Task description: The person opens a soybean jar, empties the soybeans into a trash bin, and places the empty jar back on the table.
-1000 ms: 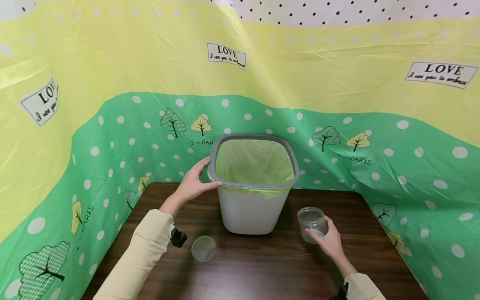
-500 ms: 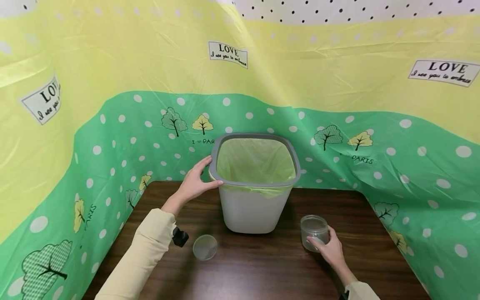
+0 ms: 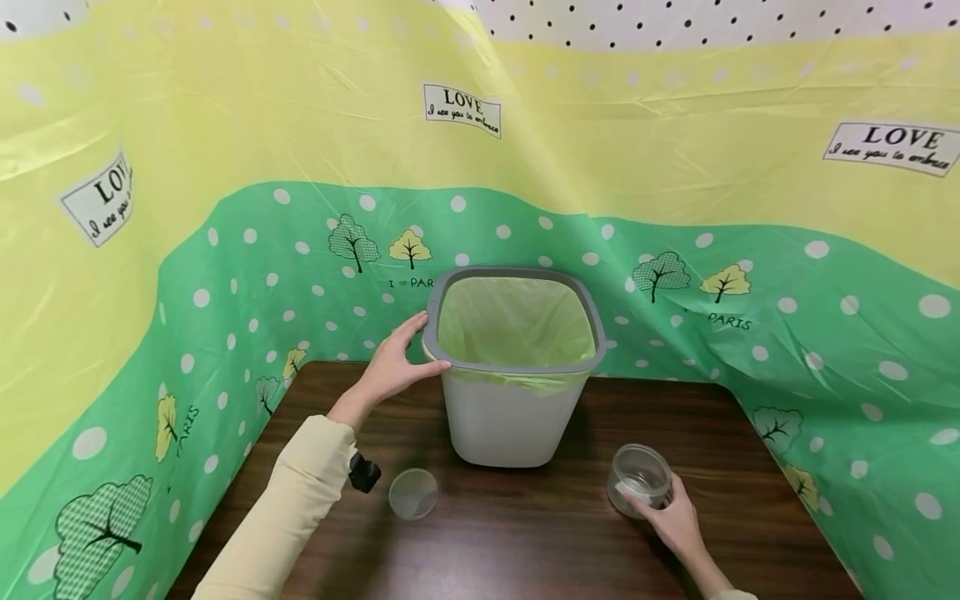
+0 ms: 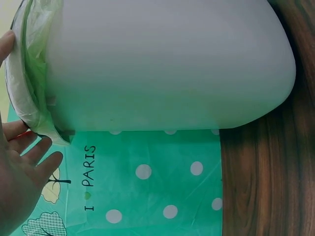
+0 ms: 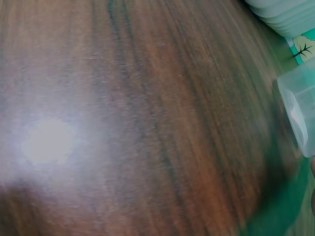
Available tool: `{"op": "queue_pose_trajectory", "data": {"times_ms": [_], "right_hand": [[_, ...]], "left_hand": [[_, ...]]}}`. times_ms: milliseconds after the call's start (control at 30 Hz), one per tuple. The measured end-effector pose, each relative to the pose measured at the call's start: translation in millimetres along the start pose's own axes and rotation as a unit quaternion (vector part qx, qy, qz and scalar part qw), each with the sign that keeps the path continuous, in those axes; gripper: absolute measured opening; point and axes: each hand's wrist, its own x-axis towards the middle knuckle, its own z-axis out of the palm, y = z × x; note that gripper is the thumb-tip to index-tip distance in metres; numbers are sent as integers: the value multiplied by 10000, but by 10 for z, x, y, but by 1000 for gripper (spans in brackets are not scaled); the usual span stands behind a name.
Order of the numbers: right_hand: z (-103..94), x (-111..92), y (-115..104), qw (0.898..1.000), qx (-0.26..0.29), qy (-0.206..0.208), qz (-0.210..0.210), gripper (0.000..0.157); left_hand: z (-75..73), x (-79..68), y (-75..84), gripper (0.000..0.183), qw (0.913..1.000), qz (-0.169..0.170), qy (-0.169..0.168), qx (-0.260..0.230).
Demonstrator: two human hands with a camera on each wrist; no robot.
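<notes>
A light grey trash bin (image 3: 510, 417) with a darker grey rim and a green liner bag stands upright at the back of the table. My left hand (image 3: 393, 362) rests at the rim's front left corner, thumb on the front and fingers on the left side, fairly straight. In the left wrist view, this hand (image 4: 22, 172) has its lower fingers spread loosely by the rim. My right hand (image 3: 671, 512) grips a clear jar (image 3: 639, 479) without a lid, thumb and fingers around it, to the right of the bin. The right wrist view catches only the jar's edge (image 5: 300, 113).
A clear round disc (image 3: 413, 494), like a lid, lies on the dark wooden table (image 3: 510, 550) in front of the bin. A green and yellow patterned sheet (image 3: 697, 333) hangs behind the table and along its sides.
My right hand has come down and nearer with the jar, whose mouth now faces me more. My left hand stays at the bin's rim. The view has shifted slightly.
</notes>
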Motion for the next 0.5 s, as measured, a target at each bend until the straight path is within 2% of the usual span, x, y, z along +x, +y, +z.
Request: {"op": "queue_pose_trajectory", "data": {"times_ms": [167, 333, 500], "right_hand": [[28, -46, 57, 9992, 365, 145, -97, 85], [58, -75, 87, 9988, 334, 307, -170, 84], [45, -91, 90, 9983, 335, 367, -294, 89]], "left_hand": [[5, 6, -8, 83, 9999, 47, -21, 87], [23, 11, -19, 84, 9994, 125, -10, 323], [49, -12, -17, 85, 9996, 46, -68, 258]]}}
